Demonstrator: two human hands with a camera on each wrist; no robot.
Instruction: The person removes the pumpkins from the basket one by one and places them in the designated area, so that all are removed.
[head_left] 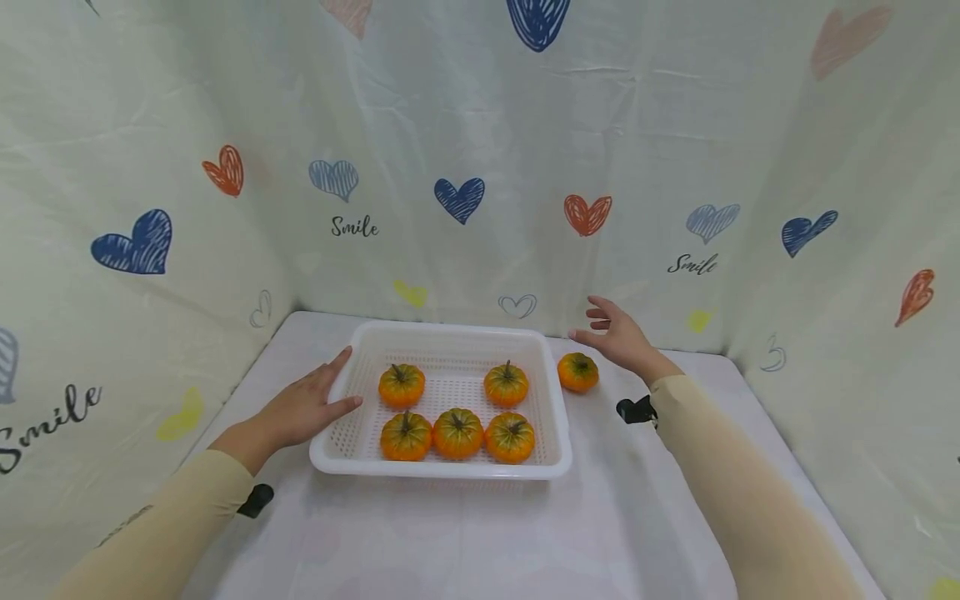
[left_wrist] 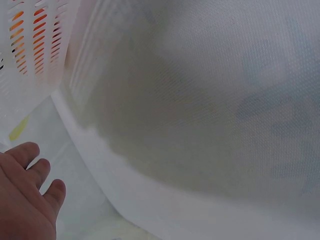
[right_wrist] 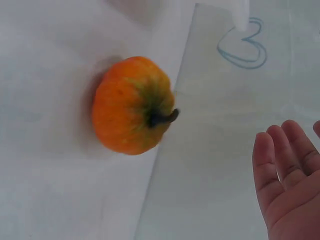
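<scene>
A white perforated plastic basket (head_left: 450, 469) stands on the table with several small orange pumpkins (head_left: 458, 433) inside, two at the back and the others in a front row. My left hand (head_left: 300, 408) is at the basket's left rim, fingers spread and thumb reaching over the edge; whether it touches is hard to tell. One more pumpkin (head_left: 577, 372) sits on the table just outside the basket's right side. Above and behind that pumpkin my right hand (head_left: 618, 337) hovers with fingers extended, holding nothing. The right wrist view shows this pumpkin (right_wrist: 132, 106) apart from the fingers (right_wrist: 265, 155).
A white cloth covers the table (head_left: 450, 542). Behind it and on both sides hangs a pale curtain (head_left: 480, 108) printed with hearts and "Smile" lettering, meeting the table's back edge. A small black device (head_left: 636, 410) is strapped at the right wrist, another (head_left: 257, 501) at the left.
</scene>
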